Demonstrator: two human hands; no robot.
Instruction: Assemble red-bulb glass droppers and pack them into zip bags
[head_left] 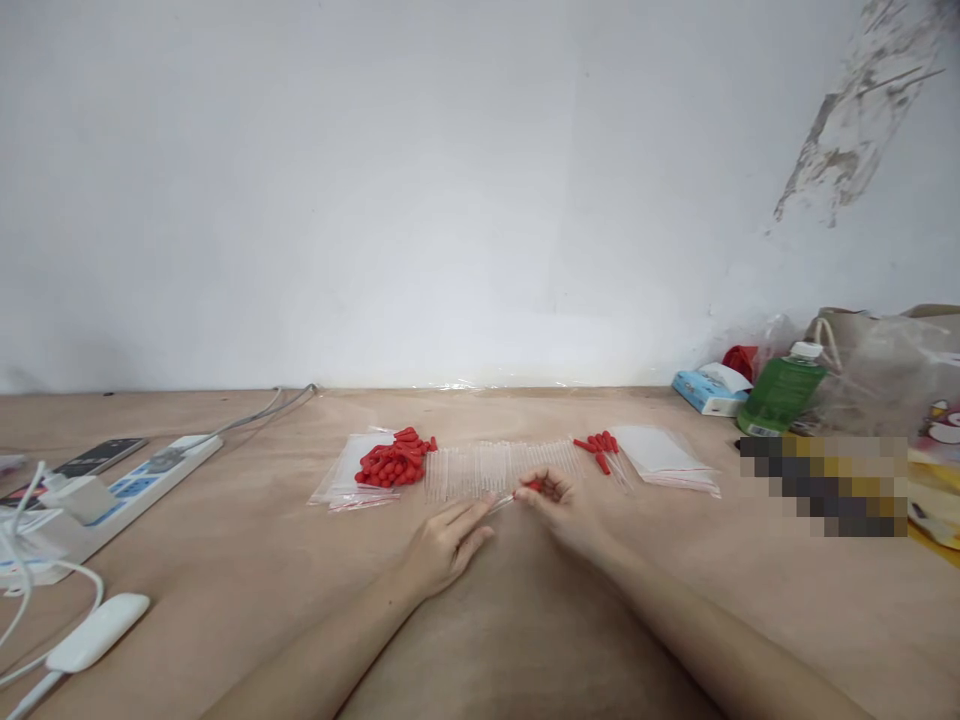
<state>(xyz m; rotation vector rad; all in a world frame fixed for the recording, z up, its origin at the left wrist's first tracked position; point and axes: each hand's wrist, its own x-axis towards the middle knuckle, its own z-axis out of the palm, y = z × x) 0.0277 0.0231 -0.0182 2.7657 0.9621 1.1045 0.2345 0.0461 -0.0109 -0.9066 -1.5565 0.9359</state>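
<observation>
The right hand (553, 499) is pinching one red, elongated bulb (534, 486); one slim transparent tube (502, 503) is extending between both hands. The left hand (447, 540) is meeting the tube; its grip cannot be told, being small and unclear. Two stacks of transparent plastic bags (664, 460) are flanking one tube row (480, 470).

Bulbs (390, 464) left of tubes (487, 466), apparently atop bags (335, 480)

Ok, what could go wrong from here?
The right hand pinches a red bulb close to the row of clear tubes, so a brush could scatter them. The thin tube between it and the left hand might slip. The heaped red bulbs could roll off the plastic bags.
</observation>
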